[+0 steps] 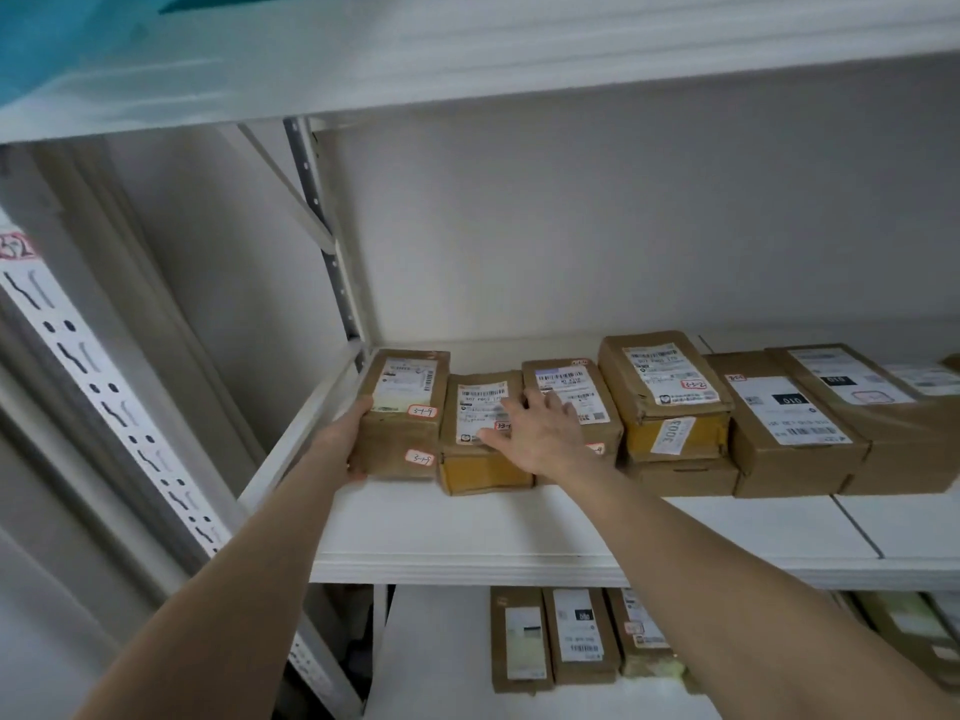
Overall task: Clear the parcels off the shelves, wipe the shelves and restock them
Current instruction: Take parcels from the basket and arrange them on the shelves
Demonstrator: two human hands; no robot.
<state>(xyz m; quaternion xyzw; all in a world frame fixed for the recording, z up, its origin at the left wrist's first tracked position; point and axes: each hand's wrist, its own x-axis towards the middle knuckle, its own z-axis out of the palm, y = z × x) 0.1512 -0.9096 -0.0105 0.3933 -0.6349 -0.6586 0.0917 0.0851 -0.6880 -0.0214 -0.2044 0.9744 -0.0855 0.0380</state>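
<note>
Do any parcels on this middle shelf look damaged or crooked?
The fourth parcel from the left looks battered: its cardboard is creased and dented at the front, and its side label sits crooked. It lies tilted on a flatter box. The others look sound.

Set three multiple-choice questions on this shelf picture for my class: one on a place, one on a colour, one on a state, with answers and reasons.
1. Where is the left hand? A) on the left side of the leftmost parcel B) on the shelf below C) on the upright post
2. What colour is the shelf board? A) blue B) white C) black
3. How is the right hand? A) in a fist B) holding a cloth C) flat, fingers spread, on the second parcel and third parcel
1 A: it holds that parcel's outer side. 2 B: the bare board before the parcels is white. 3 C: its straight fingers lie across both tops.
</note>
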